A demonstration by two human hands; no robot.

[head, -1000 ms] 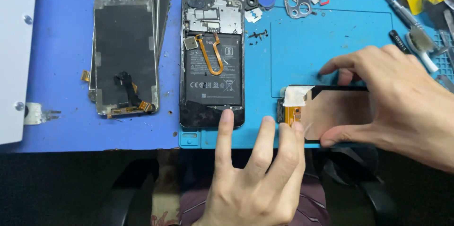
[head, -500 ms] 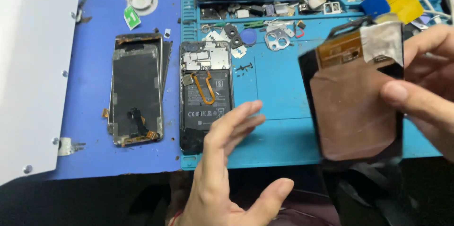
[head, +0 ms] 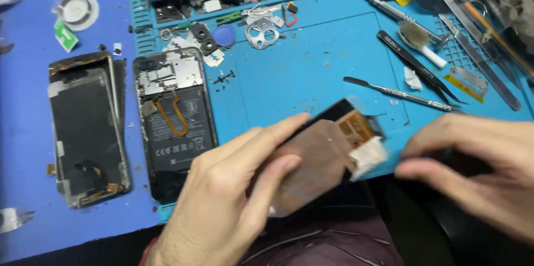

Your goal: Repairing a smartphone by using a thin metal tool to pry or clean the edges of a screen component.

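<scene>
Matt copper-brown foil backs the display panel (head: 320, 160); the blue work mat (head: 311, 71) looks rubbery and smooth.

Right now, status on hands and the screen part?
Left hand gripping replacement screen. Right hand beside its flex end, contact unclear. Opened phone on mat.

Opened phone (head: 173, 124) lies on mat (head: 311, 71), removed screen (head: 86, 132) just left of it. Replacement display (head: 320, 157) held in left hand (head: 222, 199) at the mat's near edge, right hand (head: 478, 160) beside it. Tweezers (head: 417, 65) and spudger (head: 397, 93) lie behind.
</scene>
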